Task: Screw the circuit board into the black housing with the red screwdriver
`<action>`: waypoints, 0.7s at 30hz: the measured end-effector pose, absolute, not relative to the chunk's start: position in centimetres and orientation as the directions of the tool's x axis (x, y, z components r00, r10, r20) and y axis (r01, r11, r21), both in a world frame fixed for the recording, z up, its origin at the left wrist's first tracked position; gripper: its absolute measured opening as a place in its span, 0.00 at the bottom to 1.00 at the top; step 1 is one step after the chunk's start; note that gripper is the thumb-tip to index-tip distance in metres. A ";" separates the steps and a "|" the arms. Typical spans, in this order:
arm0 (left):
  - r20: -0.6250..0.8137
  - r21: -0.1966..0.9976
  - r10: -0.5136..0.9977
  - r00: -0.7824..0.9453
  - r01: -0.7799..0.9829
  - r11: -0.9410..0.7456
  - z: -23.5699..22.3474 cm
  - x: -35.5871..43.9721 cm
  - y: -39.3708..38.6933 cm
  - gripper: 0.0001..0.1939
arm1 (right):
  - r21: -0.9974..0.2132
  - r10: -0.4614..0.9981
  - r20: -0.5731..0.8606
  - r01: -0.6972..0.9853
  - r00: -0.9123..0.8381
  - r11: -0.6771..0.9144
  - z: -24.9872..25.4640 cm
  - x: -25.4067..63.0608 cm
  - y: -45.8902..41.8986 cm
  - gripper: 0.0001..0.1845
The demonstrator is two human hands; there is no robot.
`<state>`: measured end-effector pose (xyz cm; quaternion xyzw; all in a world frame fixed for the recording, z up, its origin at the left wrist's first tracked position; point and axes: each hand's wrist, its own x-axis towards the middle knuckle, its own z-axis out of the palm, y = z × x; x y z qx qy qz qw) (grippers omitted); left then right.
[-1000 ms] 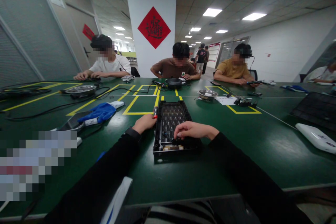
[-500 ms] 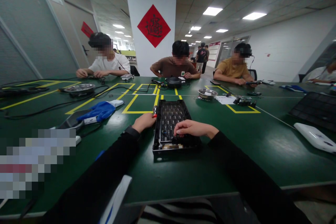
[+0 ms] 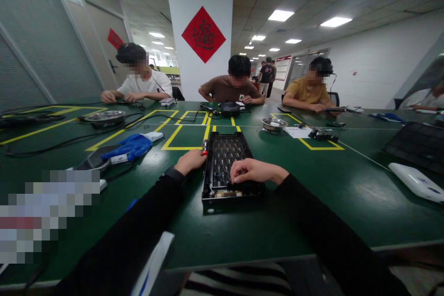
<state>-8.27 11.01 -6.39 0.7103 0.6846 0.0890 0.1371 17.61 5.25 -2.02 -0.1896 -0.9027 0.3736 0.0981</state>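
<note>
Over the black case (image 3: pixel 222 200), the right hand (image 3: pixel 252 169) hides parts beneath.

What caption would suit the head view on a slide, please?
Right hand over an open black case on a green table; left hand beside it.

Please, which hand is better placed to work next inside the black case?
Probably the right hand: it is over the near part of the black case, while the left hand is outside, by its left edge, near a red-and-silver object.

Both arms (image 3: pixel 324 224) extend forward, left grip (image 3: pixel 190 162) curled, right grip (image 3: pixel 250 169) angled inward with fingers (image 3: pixel 238 177) bent.
</note>
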 end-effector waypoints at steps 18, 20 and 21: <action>-0.072 0.320 0.997 0.038 0.947 -0.013 -6.3 -8.2 10.9 0.21 | -0.632 0.406 0.061 0.280 -0.912 0.723 -2.2 17.2 5.2 0.11; -0.072 0.320 0.997 0.038 0.947 -0.013 -6.2 -8.2 10.9 0.21 | -0.636 0.413 0.054 0.287 -0.909 0.716 -2.3 17.1 5.2 0.12; -0.071 0.320 0.997 0.039 0.947 -0.014 -6.2 -8.2 10.9 0.21 | -0.638 0.415 0.052 0.290 -0.908 0.714 -2.3 17.1 5.2 0.12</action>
